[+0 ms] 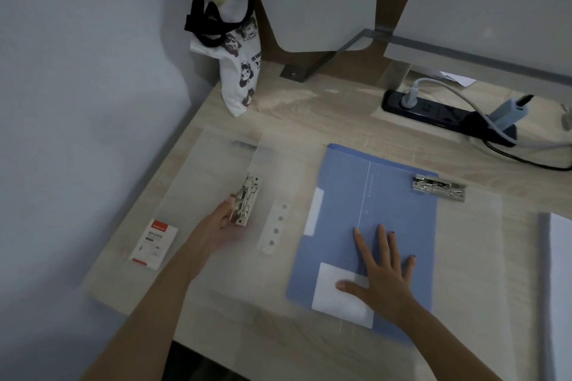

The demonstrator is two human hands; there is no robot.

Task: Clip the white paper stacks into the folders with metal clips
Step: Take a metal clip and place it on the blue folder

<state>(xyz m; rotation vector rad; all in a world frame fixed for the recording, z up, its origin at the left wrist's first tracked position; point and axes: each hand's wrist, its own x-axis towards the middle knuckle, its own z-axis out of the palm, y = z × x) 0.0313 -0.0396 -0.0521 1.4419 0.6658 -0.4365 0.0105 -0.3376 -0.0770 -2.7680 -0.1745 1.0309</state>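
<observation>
While bare desk [309, 108] lies open behind both folders, the left hand [221, 226] grasps the raised metal clip [246, 201] on the translucent folder [201, 176]. The right hand [387, 272] rests flat, fingers straight, on the blue folder [396, 195]. The white paper stack [561, 257] lies well apart at the right edge.

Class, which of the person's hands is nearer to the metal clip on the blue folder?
Right. The right hand lies flat on the blue folder, below its metal clip in the picture; the left hand grips the other clip on the clear folder.
</observation>
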